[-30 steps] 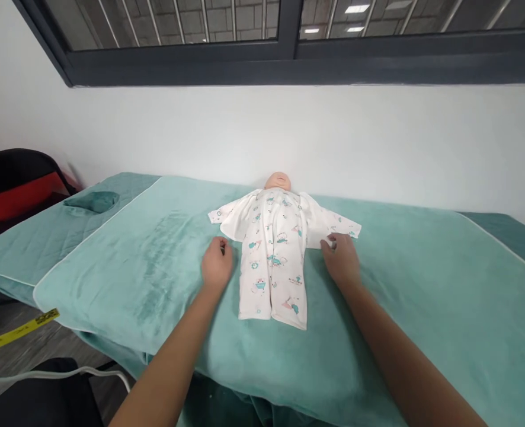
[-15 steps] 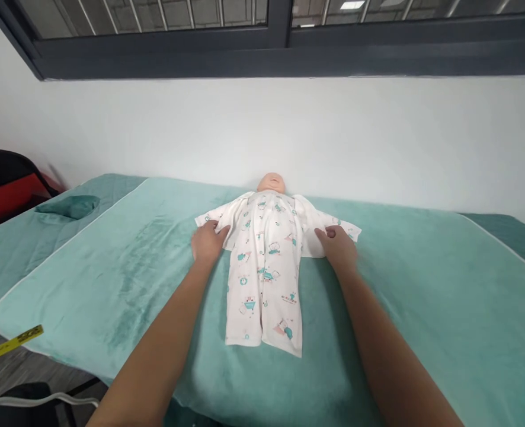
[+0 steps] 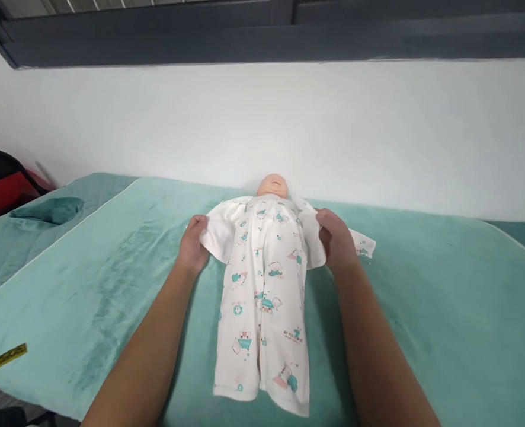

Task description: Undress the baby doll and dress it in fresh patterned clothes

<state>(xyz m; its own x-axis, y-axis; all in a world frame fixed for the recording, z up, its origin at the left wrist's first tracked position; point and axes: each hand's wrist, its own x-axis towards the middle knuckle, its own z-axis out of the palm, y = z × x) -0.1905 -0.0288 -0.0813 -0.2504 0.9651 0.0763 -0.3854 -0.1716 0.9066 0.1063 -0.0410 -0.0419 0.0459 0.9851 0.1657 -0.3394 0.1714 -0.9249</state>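
Observation:
A doll [image 3: 272, 185] lies on its back, its head at the wall side and its body hidden under white baby clothes. On top is a baby romper [image 3: 262, 296] with small teal and pink prints, its legs spread towards me. Plain white cloth [image 3: 220, 231] sticks out at both sides; I cannot tell whether it belongs to the romper. My left hand [image 3: 194, 244] pinches the edge of this cloth at the left, fingers closed. At the right, my right hand [image 3: 337, 240] is closed on the white cloth's edge, its fingertips partly hidden. A printed sleeve end [image 3: 364, 243] shows beyond it.
A teal padded cover [image 3: 422, 308] lies under everything, with a face hole [image 3: 49, 210] at its left. A white wall [image 3: 156, 130] and dark window frame [image 3: 200, 35] stand behind. A red and black item [image 3: 5, 187] is far left; a yellow strip [image 3: 2, 360] is lower left.
Both hands have drawn the white cloth outward and lifted it. The left printed sleeve end no longer shows. My view has moved closer to the doll.

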